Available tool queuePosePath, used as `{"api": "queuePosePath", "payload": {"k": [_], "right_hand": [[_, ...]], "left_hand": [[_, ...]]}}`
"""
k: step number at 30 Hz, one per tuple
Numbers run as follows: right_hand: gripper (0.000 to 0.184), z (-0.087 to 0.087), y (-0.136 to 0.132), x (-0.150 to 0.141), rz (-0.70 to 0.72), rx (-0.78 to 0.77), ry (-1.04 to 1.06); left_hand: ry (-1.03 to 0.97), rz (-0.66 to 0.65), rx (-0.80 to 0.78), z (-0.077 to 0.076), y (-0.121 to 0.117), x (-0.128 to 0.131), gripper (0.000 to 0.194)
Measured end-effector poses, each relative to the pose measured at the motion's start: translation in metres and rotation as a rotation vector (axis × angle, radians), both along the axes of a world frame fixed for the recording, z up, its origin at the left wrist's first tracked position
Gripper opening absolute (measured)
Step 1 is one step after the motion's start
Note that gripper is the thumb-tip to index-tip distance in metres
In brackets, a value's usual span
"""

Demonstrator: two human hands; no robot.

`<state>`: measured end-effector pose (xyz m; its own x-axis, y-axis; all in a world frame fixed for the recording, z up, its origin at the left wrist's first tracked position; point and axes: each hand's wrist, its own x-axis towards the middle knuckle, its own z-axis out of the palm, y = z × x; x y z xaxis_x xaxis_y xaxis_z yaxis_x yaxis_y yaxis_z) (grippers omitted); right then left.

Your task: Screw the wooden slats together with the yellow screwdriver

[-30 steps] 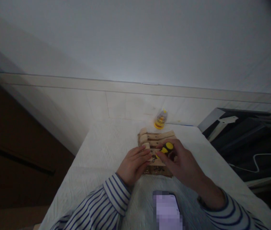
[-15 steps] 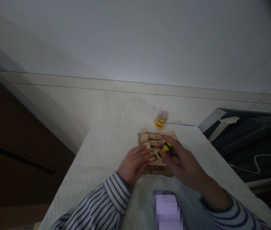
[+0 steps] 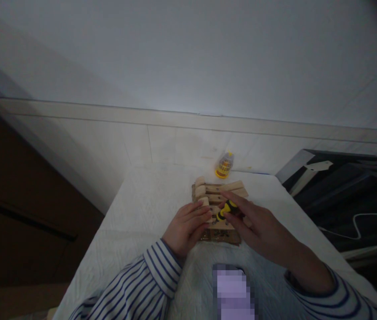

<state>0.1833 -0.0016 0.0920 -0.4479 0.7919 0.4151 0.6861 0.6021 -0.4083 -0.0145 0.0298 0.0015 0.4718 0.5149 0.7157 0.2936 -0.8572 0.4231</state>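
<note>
1. The wooden slats lie in front of me, atop a brown base on the white-covered desk. Their right ends sit unevenly, one slanting, so sideways pressure could skew them further.
2. My right hand is closed around a short yellow-and-black screwdriver, slanted over the nearer slats. I can't make out whether its tip is seated; if I twist at that tilt, it could skid and scratch the wood.
3. My left hand lies over the slats' left end, its fingertips touching the wood. Whether they pinch or only press, I can't tell. They're close to the tool's lower end, so a slip leftward could jab me; too light a hold could let the wood turn.
4. Beyond the slats, the yellow-based bottle stands near the wall, where a shove could tip it.
5. Nearest my body lies the phone; a dropped screwdriver could strike it.
</note>
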Motion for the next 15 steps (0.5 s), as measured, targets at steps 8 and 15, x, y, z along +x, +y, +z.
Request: {"api": "queuePosePath", "payload": {"k": [8, 15], "right_hand": [[0.034, -0.01, -0.002, -0.004, -0.055, 0.159, -0.011], [0.037, -0.017, 0.0, -0.003, -0.081, 0.21, 0.01]], "left_hand": [[-0.01, 0.006, 0.012, 0.0, 0.0, 0.0, 0.029], [-0.014, 0.008, 0.013, 0.002, 0.0, 0.001, 0.028]]}}
